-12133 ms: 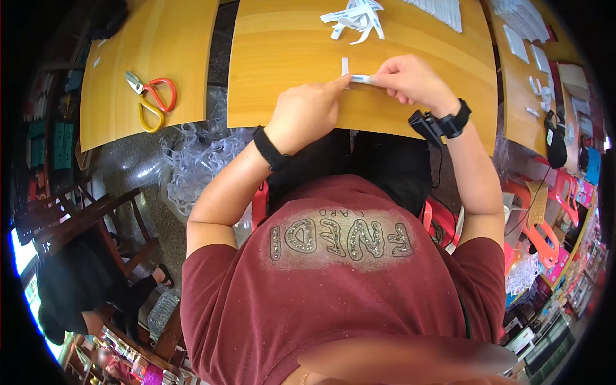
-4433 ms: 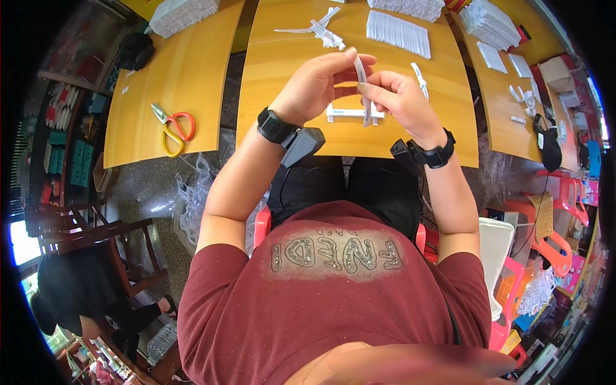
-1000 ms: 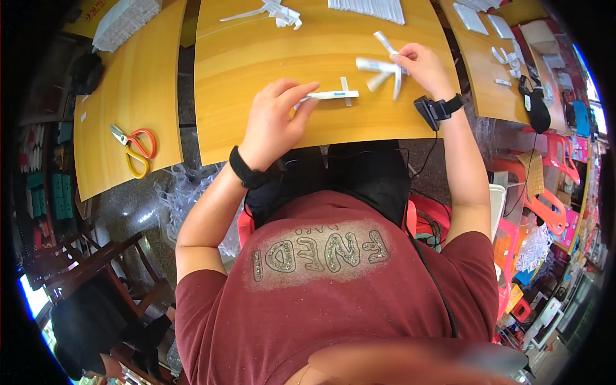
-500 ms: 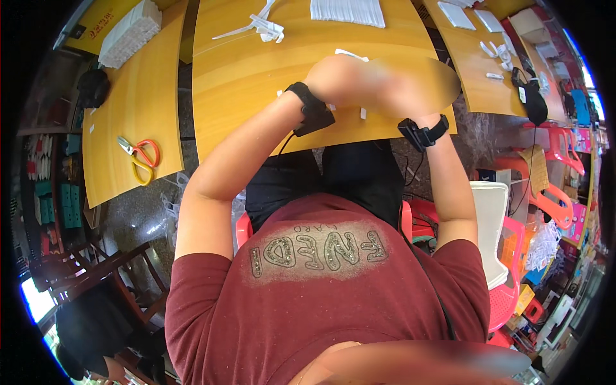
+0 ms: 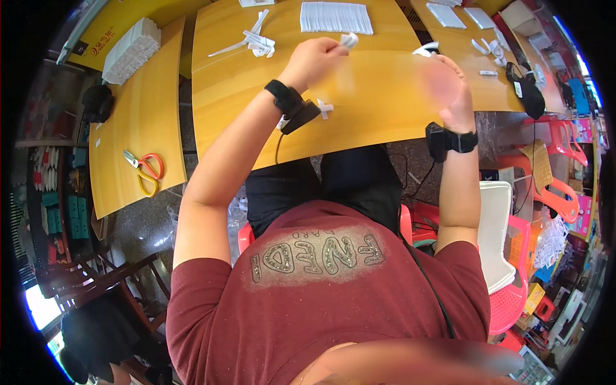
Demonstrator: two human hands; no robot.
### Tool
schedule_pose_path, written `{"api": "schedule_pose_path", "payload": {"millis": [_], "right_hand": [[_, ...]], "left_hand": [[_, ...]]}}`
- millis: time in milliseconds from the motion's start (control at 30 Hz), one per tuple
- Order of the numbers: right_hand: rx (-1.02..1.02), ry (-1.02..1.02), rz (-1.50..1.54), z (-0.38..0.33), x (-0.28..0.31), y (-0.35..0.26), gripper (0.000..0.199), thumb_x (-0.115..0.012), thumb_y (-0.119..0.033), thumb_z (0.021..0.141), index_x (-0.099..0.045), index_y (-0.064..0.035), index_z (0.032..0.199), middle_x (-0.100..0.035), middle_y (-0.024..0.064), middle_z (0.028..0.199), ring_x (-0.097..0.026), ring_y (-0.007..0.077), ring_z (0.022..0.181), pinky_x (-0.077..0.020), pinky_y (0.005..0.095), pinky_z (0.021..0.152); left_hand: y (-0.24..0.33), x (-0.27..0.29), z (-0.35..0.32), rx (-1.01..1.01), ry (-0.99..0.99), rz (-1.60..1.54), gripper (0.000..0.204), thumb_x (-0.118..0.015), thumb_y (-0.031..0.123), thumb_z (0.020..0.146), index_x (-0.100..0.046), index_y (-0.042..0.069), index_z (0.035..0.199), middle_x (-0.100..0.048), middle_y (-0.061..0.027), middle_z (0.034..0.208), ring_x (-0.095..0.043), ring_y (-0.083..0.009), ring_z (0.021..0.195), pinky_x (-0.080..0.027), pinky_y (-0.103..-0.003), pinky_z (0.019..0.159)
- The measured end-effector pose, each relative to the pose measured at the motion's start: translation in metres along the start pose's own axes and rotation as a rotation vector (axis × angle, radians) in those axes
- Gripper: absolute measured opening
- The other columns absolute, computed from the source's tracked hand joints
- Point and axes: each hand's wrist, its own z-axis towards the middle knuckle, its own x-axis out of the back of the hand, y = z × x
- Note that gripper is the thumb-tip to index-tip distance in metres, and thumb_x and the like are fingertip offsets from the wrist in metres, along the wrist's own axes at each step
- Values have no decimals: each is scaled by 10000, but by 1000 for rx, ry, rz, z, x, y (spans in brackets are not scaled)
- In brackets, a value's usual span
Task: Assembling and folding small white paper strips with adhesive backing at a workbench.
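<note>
Above the wooden table my two hands are apart. My left hand has its fingers closed in a pinch on a small white curled strip, which sticks out past the fingertips. My right hand is raised over the table's right side with its fingers bent; a blur covers part of it. Beside its fingertips shows another curved white strip, seemingly held there. Small white pieces lie on the table near my left wrist.
At the table's far side lie a row of flat white strips and a loose tangle of white strips. Scissors with red and yellow handles rest on the left table, behind them a tall white stack. A red plastic chair stands at right.
My hands were close together over the table's middle. They have separated: the left moved left and slightly away, the right moved right. A white strip now shows at each.
</note>
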Motion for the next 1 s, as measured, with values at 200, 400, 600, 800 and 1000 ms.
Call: {"api": "schedule_pose_path", "payload": {"millis": [200, 400, 600, 800, 1000], "right_hand": [[-1, -39, -262, -13, -41, 8, 197, -629, -201, 995, -695, -18, 964, -605, -15, 746, -449, 22, 593, -328, 166, 531], [14, -146, -417, -16, -65, 22, 199, -599, -186, 1010, -685, -8, 987, -610, -8, 780, -485, 43, 654, -355, 189, 577], [-4, -127, -611, -12, -92, 29, 271, -695, -269, 951, -689, 1, 926, -654, -10, 787, -579, 58, 730, -448, 199, 654], [-204, 26, -664, -9, -107, 36, 267, -753, -262, 909, -677, -7, 891, -630, -22, 717, -550, 34, 620, -437, 172, 577], [285, 193, -766, -13, -116, 55, 228, -789, -197, 870, -669, -8, 826, -651, 0, 659, -551, 35, 576, -434, 212, 524]], "left_hand": [[2, 2, -13, -225, 145, 567, 443, -625, 280, 947, -603, -13, 1278, -658, -113, 1166, -641, -147, 1022, -497, -252, 907], [43, 23, -53, 57, -329, -931, 348, -569, 280, 1018, -651, 25, 1240, -687, -66, 1085, -650, -143, 920, -527, -270, 785], [44, 14, -64, 15, -14, -571, 309, -545, 252, 1042, -717, 0, 1087, -688, -3, 858, -584, -73, 718, -480, -221, 671], [39, 3, -74, -81, 252, -203, 247, -644, 228, 983, -712, -9, 976, -680, -44, 751, -590, -77, 679, -476, -242, 610], [47, 11, -78, 192, 107, -403, 296, -675, 258, 965, -711, -32, 917, -683, -46, 762, -619, -83, 649, -492, -220, 590]]}}
